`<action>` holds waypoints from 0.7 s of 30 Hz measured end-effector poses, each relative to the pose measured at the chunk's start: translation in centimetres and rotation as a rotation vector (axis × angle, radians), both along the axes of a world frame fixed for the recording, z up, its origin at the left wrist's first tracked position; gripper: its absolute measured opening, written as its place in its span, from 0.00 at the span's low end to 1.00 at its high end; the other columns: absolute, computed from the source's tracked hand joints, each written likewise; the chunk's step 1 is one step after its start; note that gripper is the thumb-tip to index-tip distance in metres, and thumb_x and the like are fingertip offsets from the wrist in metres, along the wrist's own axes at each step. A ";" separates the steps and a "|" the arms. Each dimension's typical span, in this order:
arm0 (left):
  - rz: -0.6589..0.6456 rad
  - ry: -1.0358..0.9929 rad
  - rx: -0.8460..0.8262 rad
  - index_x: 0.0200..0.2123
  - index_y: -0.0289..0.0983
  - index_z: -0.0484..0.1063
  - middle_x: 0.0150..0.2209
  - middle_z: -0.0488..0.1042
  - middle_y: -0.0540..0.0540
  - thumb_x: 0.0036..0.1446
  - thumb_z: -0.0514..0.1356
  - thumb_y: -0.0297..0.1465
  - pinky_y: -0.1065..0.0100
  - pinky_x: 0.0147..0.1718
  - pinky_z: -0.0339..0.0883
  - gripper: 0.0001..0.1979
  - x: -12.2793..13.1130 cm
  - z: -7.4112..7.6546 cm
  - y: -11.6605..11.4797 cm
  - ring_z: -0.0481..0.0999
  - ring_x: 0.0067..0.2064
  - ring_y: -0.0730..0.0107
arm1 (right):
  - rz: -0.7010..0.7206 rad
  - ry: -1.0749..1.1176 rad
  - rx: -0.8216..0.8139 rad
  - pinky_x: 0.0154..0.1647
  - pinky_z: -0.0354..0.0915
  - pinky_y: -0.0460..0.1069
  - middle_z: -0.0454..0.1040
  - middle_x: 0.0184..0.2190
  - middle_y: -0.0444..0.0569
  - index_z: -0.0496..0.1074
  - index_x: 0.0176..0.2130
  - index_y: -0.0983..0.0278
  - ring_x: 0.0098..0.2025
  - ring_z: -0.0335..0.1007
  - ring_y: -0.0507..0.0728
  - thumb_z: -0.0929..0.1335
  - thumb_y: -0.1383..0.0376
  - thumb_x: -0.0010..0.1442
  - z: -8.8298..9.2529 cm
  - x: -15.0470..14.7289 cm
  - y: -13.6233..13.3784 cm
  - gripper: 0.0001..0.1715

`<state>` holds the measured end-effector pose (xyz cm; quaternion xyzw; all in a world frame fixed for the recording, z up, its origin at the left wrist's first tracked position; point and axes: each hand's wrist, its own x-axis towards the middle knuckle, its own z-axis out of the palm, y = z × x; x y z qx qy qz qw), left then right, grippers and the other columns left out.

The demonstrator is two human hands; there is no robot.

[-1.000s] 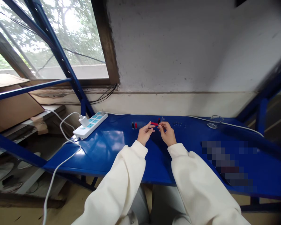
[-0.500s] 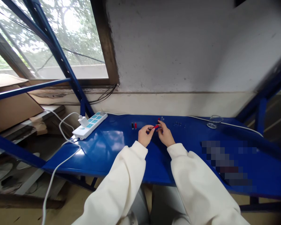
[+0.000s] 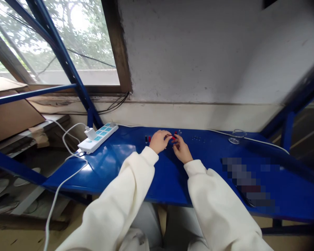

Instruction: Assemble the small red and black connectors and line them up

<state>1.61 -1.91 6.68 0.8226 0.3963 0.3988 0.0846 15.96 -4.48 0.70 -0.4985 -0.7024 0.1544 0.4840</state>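
My left hand [image 3: 159, 141] and my right hand [image 3: 182, 150] meet above the blue table. Between their fingertips is a small red tube [image 3: 173, 138], partly covered by the fingers. Both hands are closed in a pinch at it, the left at its near end and the right on its other side. Just left of my left hand stand a small black tube [image 3: 146, 139] and a red tube [image 3: 149, 139], the latter partly hidden by the hand. Behind my right fingers are another red piece [image 3: 175, 132] and small clear pieces [image 3: 180, 132].
Several tiny clear bits [image 3: 196, 138] lie right of my hands on the blue table [image 3: 170, 181]. A clear round container [image 3: 234, 140] stands farther right. At the left, a white power strip [image 3: 98, 138] has a plug and cable. A blurred-out object [image 3: 244, 177] lies front right.
My left hand has turned over the red tube, its fingers now reaching farther across. It covers more of the standing red tube. The view has shifted slightly.
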 end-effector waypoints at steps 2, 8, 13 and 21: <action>-0.040 0.122 -0.021 0.30 0.37 0.72 0.30 0.73 0.47 0.51 0.56 0.33 0.68 0.37 0.62 0.08 -0.8 1.9 1.6 0.69 0.33 0.71 | 0.012 -0.003 -0.007 0.34 0.64 0.49 0.69 0.38 0.51 0.53 0.54 0.65 0.27 0.66 0.50 0.59 0.70 0.51 0.2 -0.2 -0.2 0.29; 0.031 0.443 -0.065 0.26 0.35 0.74 0.30 0.73 0.44 0.49 0.57 0.33 0.67 0.37 0.59 0.08 -3.0 4.7 5.0 0.69 0.35 0.67 | 0.019 -0.011 -0.034 0.33 0.64 0.47 0.69 0.37 0.49 0.53 0.54 0.64 0.25 0.64 0.48 0.59 0.70 0.52 0.3 -0.2 -0.2 0.29; 0.085 0.598 -0.109 0.26 0.37 0.74 0.33 0.72 0.45 0.48 0.58 0.33 0.60 0.41 0.54 0.07 -4.5 3.1 5.3 0.66 0.42 0.60 | 0.018 -0.033 -0.043 0.34 0.64 0.47 0.69 0.37 0.49 0.54 0.53 0.64 0.27 0.65 0.49 0.58 0.70 0.52 0.1 -0.2 -0.1 0.27; 0.112 0.643 -0.151 0.27 0.38 0.73 0.37 0.71 0.45 0.49 0.56 0.31 0.59 0.43 0.52 0.06 -5.5 2.0 5.0 0.64 0.45 0.60 | 0.013 -0.059 -0.040 0.34 0.64 0.48 0.69 0.37 0.49 0.56 0.52 0.63 0.28 0.65 0.50 0.58 0.69 0.53 -0.1 -0.1 0.0 0.26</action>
